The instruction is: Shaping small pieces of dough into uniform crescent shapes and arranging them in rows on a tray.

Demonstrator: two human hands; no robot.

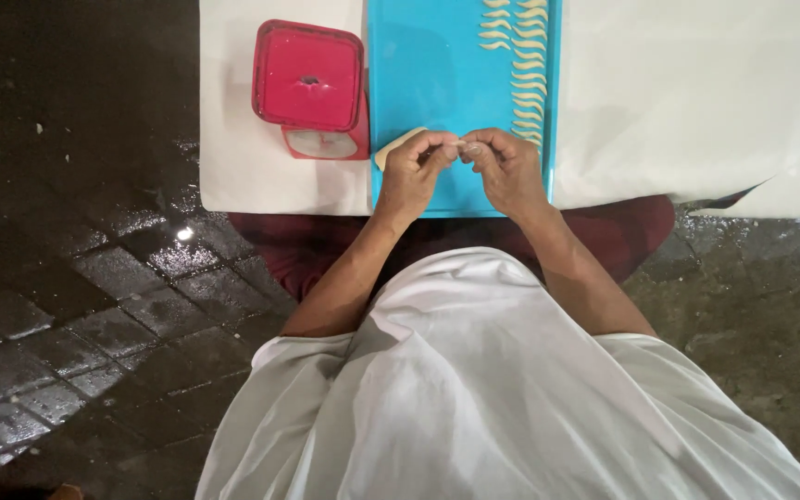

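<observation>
My left hand and my right hand meet over the near end of a blue tray. Between their fingertips they pinch a small pale piece of dough. A pale lump of dough lies on the tray just left of my left hand. Several thin twisted dough strips lie in rows along the tray's right side, beyond my right hand.
A red lidded box stands on white paper left of the tray, over a small red cup with a white inside. More white paper spreads to the right. Wet dark paving surrounds my white-clothed lap.
</observation>
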